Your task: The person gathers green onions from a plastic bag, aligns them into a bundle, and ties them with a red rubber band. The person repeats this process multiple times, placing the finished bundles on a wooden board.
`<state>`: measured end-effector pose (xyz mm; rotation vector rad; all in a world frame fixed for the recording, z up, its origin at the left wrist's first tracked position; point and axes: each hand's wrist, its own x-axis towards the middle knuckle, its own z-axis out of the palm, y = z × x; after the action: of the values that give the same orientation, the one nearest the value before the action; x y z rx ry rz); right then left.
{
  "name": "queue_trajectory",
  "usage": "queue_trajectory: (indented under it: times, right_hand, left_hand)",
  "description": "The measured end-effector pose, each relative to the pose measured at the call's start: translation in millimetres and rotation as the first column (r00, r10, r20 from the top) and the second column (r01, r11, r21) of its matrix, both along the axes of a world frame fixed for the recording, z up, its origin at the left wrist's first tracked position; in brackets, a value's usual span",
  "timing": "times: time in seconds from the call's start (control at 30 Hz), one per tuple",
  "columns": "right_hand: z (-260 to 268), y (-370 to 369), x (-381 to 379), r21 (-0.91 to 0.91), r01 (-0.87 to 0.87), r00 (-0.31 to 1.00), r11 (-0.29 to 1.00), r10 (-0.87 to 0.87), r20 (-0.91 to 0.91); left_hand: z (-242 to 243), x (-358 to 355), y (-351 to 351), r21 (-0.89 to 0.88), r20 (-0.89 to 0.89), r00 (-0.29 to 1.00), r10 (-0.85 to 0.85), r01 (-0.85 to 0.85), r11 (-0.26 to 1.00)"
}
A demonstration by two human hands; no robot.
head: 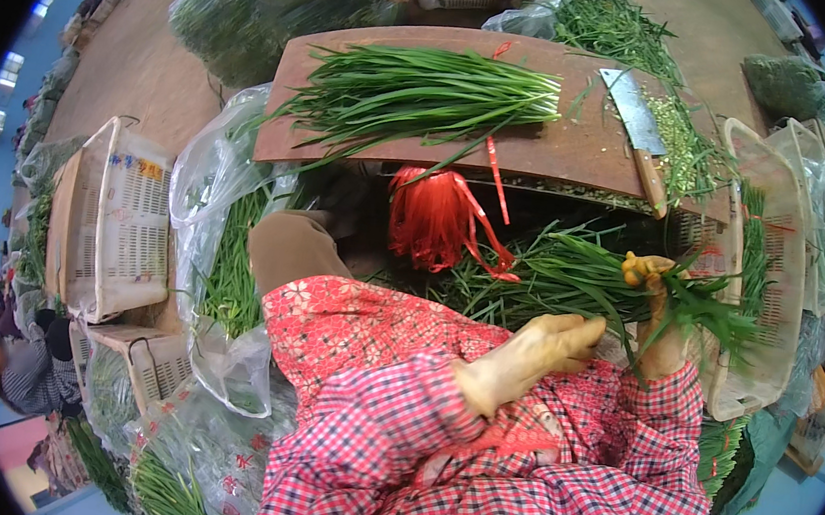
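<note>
My right hand, its fingertips covered in yellow, is shut around a bunch of garlic chives at the right of my lap. Green leaves spread out past the hand on its right side. My left hand, which appears to be in a pale glove, is over my lap just left of the right hand. Its fingers are together and point toward the chives; whether anything is between them is hidden. On the brown board in front lies a neat bundle of chives, cut white ends to the right.
A cleaver lies on the board's right side beside chopped trimmings. Red plastic ties hang from the front edge. Plastic crates stand right and left. A plastic bag of chives is by my left knee.
</note>
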<state>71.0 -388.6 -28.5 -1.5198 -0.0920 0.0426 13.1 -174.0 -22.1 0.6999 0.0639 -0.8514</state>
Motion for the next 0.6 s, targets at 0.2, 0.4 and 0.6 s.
queue_trajectory:
  times: [0.2, 0.4, 0.6]
  right_hand:
    - [51, -35, 12, 0.032, 0.141, 0.990, 0.990, -0.142, 0.027]
    - [96, -24, 39, 0.071, 0.128, 0.988, 0.989, -0.133, 0.075]
    - [157, 22, 56, -0.750, 0.356, 0.665, 0.558, 0.412, 0.622]
  left_hand:
    - [20, 10, 66, 0.549, 0.354, 0.927, 0.124, -0.313, 0.775]
    - [35, 44, 25, 0.586, 0.787, 0.428, -0.443, -0.744, 0.321]
    - [67, 100, -36, 0.286, 0.958, 0.229, -0.175, -0.827, 0.485]
